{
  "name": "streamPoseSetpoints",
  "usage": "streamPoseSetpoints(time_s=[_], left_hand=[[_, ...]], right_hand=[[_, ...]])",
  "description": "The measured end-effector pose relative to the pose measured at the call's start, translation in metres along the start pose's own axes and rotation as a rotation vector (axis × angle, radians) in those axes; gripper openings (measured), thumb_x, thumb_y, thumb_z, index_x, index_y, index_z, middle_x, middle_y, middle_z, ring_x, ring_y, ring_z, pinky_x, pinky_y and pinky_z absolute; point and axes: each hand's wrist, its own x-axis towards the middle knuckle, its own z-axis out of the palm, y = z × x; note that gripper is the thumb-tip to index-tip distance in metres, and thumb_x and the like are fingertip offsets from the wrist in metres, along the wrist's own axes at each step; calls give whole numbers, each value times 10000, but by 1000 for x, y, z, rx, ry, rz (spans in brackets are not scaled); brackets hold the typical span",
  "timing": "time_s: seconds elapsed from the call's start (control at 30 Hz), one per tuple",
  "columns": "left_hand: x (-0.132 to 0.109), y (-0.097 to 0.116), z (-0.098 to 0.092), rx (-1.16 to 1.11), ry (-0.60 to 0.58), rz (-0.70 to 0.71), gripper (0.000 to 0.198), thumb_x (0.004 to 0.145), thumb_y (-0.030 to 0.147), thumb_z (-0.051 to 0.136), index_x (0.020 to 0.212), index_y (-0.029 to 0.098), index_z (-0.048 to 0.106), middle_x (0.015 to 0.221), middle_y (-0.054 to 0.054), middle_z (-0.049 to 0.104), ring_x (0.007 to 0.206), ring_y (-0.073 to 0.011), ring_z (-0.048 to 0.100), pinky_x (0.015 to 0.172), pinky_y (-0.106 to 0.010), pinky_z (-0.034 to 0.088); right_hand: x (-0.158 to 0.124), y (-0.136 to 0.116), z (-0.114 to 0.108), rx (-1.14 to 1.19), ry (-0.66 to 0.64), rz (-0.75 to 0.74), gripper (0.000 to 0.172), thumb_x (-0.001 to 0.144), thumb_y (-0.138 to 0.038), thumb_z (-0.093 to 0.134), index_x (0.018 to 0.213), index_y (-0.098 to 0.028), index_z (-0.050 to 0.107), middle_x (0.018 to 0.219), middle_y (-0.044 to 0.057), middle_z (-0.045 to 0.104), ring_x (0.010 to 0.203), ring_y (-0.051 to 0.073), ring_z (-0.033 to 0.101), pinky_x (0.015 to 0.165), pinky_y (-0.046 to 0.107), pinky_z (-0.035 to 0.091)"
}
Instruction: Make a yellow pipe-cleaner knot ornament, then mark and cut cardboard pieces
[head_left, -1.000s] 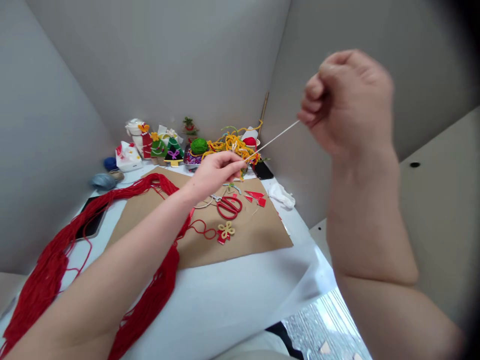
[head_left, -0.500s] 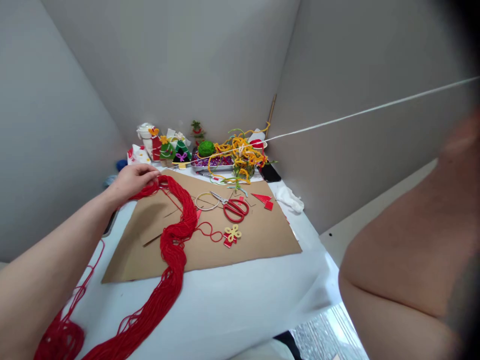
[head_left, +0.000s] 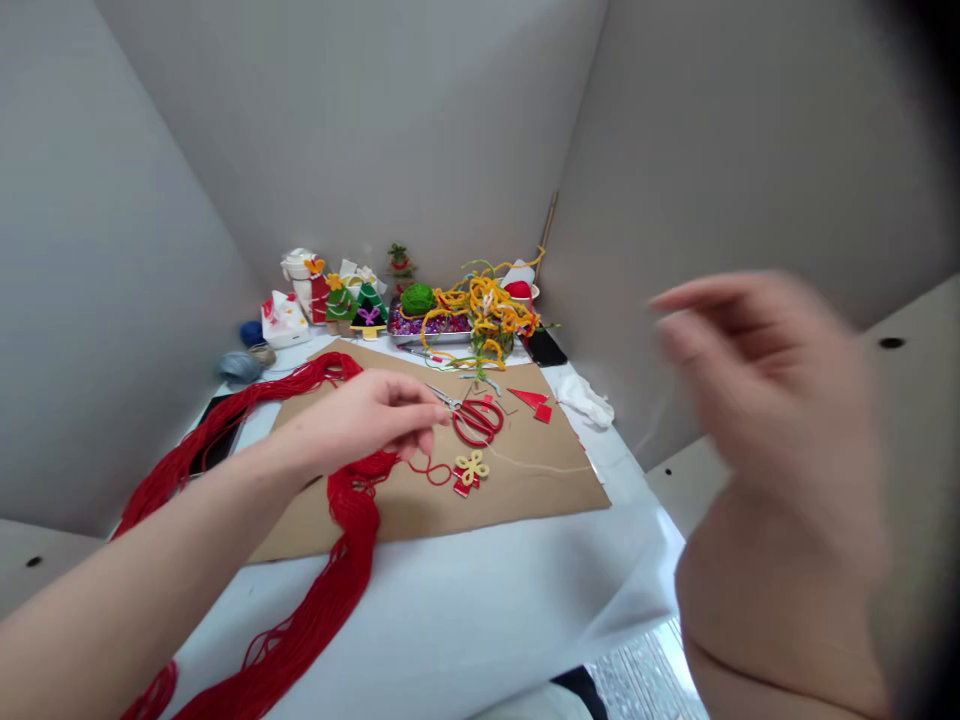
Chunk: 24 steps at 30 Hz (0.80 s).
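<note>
My left hand [head_left: 390,418] hangs over the cardboard [head_left: 420,520], its fingertips closed on a thin white thread [head_left: 536,466]. From those fingers the thread sags rightward above the board. Raised at the right, my right hand [head_left: 772,390] is blurred, thumb and forefinger pinched; what is between them cannot be made out. Red-handled scissors [head_left: 478,420] lie just beyond my left fingertips. A long hank of red yarn [head_left: 352,520] runs under my left forearm and off the table's front. Nearby, a pale yellow looped knot [head_left: 472,467] rests on a red piece.
Along the back stand felt trees [head_left: 367,310], a white cup [head_left: 300,275] and a metal tray [head_left: 429,328] of purple bits with a green yarn ball [head_left: 417,298]. Tangled orange yarn [head_left: 499,305] spills beside it. A black phone [head_left: 545,347] and crumpled white tissue [head_left: 586,400] are at the right edge.
My left hand has moved right and nearer, from the red yarn to beside the scissors. My right hand has come into view at the right. The white thread, taut before, now sags.
</note>
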Motion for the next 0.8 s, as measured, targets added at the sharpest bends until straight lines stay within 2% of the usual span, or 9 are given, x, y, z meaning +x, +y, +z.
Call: streamPoseSetpoints(time_s=[0.07,0.13,0.17,0.3,0.43,0.5,0.6,0.67,0.8], left_hand=[[4,13,23,-69,-81,31,234,742,408,645,744,180,702,628,-60,671,462,-117,542,406,-205,365],[10,18,37,-140,-129,50,215,755,382,634,746,175,695,605,-44,658,460,-108,540,419,-201,374],[13,18,42,-165,-137,50,208,757,373,634,744,173,688,597,-36,653,463,-104,543,423,-197,373],[23,5,53,-227,-198,-15,222,754,371,648,783,151,668,622,-20,656,487,-84,552,444,-185,362],[27,-14,61,-329,-246,-80,244,761,370,652,816,132,656,641,-12,657,488,-54,533,475,-177,366],[28,-20,65,-352,-248,-84,249,762,374,653,794,127,649,636,-11,654,489,-50,529,482,-178,367],[28,-24,65,-354,-247,-67,248,766,374,650,785,126,643,647,-13,656,500,-50,532,489,-179,370],[27,-25,63,-352,-242,-62,239,774,366,647,819,131,642,657,-9,656,505,-48,534,493,-176,375],[25,-28,58,-354,-262,-68,215,780,348,652,820,137,649,653,-5,663,515,-52,554,487,-167,387]], right_hand=[[-11,11,24,-56,-249,67,119,809,-300,628,913,-267,674,597,-31,478,523,111,422,448,230,330],[-20,26,43,7,-490,189,153,796,-340,627,898,-238,678,558,-48,443,488,96,372,433,224,288],[-24,34,49,60,-521,234,149,787,-350,631,853,-223,676,569,-48,454,488,88,362,438,221,283],[-34,54,53,132,-516,312,204,795,-371,618,719,-181,628,616,-33,482,539,87,376,481,224,292],[-39,61,51,113,-499,316,195,830,-377,578,841,-187,620,620,-37,451,550,96,359,495,233,281],[-42,65,55,148,-584,336,216,817,-377,595,930,-194,615,602,-49,427,538,96,347,492,232,277],[-44,70,63,180,-687,367,199,792,-375,621,770,-178,601,568,-57,409,519,88,335,484,230,263],[-43,71,67,162,-654,355,257,799,-380,607,657,-173,555,560,-52,415,516,84,332,483,232,256],[-37,69,69,114,-546,299,232,807,-368,594,675,-178,575,583,-41,458,531,92,357,495,232,280]])
